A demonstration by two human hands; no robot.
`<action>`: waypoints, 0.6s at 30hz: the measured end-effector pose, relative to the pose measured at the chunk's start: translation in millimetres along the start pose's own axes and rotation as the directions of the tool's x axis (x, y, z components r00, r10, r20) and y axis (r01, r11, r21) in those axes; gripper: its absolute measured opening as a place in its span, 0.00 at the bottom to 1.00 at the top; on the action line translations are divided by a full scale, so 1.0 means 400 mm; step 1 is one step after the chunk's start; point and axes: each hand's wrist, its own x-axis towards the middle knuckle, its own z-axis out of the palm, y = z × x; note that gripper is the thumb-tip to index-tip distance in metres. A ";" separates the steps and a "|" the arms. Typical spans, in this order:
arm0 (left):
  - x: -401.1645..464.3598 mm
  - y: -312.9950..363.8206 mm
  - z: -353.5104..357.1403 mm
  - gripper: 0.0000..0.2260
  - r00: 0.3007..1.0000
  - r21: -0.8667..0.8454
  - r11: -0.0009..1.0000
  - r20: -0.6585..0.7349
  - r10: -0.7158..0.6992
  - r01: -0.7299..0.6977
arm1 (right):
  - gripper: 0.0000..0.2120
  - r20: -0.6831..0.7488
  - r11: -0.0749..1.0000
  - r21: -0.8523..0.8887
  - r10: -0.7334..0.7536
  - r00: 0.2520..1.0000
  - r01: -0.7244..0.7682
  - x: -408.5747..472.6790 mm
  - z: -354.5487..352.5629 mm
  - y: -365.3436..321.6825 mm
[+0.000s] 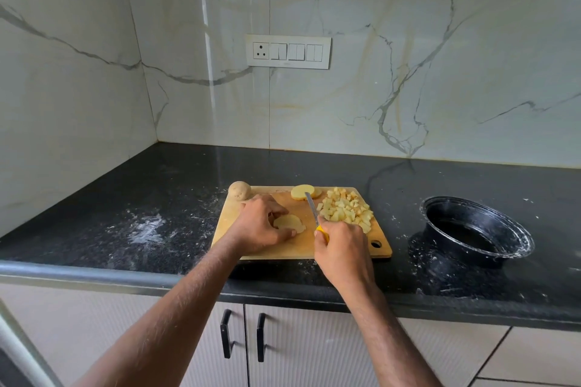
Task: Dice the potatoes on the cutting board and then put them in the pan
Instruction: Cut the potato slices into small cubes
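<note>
Sitting apart from the cutting board (301, 248), the pan (478, 229) shows no dice (345, 209).

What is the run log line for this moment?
left hand holds potato slice | right hand grips knife | diced pile on board

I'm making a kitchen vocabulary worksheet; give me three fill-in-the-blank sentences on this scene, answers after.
1. The right hand grips a yellow-handled ____.
2. The pile of diced potato cubes lies on the wooden ____.
3. The whole unpeeled potato sits at the board's far ____ corner.
4. The round black pan holds ____ potato.

Answers: knife; cutting board; left; no
</note>
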 end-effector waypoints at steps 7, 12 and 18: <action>0.002 -0.005 0.011 0.29 0.998 0.004 0.999 -0.019 -0.054 0.054 | 0.14 0.126 0.998 -0.060 0.009 0.992 -0.002 -0.037 -0.019 -0.034; 0.004 -0.011 0.015 0.29 0.999 -0.002 0.999 -0.021 -0.049 0.048 | 0.12 0.157 0.996 -0.090 0.031 0.987 -0.017 -0.033 -0.018 -0.052; 0.005 -0.013 0.019 0.28 0.998 0.001 0.998 -0.028 -0.062 0.062 | 0.14 0.155 0.997 -0.074 0.032 0.987 -0.021 -0.033 -0.005 -0.052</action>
